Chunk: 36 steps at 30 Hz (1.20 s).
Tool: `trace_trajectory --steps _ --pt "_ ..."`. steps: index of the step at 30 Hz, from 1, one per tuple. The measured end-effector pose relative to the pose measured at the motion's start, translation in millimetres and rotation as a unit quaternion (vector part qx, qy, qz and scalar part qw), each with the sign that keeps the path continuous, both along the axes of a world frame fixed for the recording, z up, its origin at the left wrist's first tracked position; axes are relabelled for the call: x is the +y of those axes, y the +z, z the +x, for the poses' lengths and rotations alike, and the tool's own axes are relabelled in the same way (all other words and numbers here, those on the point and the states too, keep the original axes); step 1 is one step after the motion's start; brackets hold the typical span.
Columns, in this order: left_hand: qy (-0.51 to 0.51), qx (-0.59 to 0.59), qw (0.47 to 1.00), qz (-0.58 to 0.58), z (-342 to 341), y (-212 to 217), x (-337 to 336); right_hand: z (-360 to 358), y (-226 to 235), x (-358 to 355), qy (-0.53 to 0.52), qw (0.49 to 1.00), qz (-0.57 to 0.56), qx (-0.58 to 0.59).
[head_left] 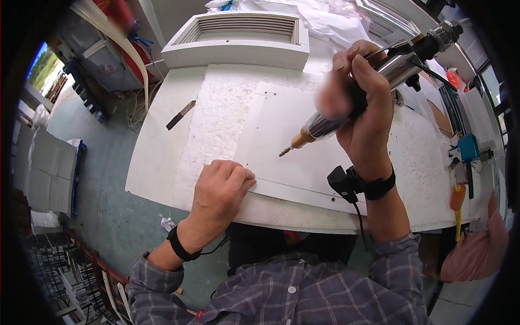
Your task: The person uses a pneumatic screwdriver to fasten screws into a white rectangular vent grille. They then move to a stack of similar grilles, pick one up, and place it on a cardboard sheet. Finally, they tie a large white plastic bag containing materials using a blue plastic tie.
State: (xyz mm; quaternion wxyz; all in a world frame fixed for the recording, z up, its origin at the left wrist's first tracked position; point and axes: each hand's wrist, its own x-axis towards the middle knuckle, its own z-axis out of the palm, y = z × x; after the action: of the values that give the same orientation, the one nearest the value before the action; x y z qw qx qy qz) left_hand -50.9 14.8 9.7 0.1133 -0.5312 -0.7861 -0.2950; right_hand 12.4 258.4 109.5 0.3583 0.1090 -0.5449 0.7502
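The right hand (374, 116) is wrapped around the driver (322, 128), tip over the panel (290, 119) flat on the table (165, 103); the left hand (219, 187), fingers curled together, rests at the panel's near-left corner, grip unclear.

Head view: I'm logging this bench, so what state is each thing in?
White panel: lying flat
Metal driver: held tilted, bit toward the panel
Right hand: closed around the driver
Left hand: curled at the panel's edge
Louvred frame: resting on the table
Thin dark tool: lying flat
Black wrist straps: fastened

Dark flat tool (181, 115), teal device (468, 148), reddish cloth (474, 253)
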Motion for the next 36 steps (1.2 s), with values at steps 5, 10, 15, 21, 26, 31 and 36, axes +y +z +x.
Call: trace_trajectory --steps 5,10,15,21,26,31,36 --pt "0.011 -0.163 0.983 0.087 14 -12 -8 5 3 -20 0.021 1.0 -0.013 -0.01" --pt "0.031 -0.401 0.909 0.111 25 -3 -10 8 -1 -27 0.068 0.998 -0.009 0.006" --pt "0.02 -0.547 0.818 0.179 32 -11 -11 7 -7 -32 0.109 0.994 -0.02 0.014" --pt "-0.019 -0.602 0.767 0.22 34 -19 -11 7 -8 -33 0.105 0.994 -0.041 0.007" --pt "-0.024 -0.614 0.755 0.229 33 -18 -8 6 -9 -33 0.112 0.993 -0.038 0.012" --pt "-0.026 -0.616 0.753 0.23 33 -18 -7 6 -11 -33 0.117 0.992 -0.038 0.015" --pt "-0.017 -0.587 0.775 0.232 34 -19 -5 3 -14 -32 0.13 0.991 -0.013 0.022"
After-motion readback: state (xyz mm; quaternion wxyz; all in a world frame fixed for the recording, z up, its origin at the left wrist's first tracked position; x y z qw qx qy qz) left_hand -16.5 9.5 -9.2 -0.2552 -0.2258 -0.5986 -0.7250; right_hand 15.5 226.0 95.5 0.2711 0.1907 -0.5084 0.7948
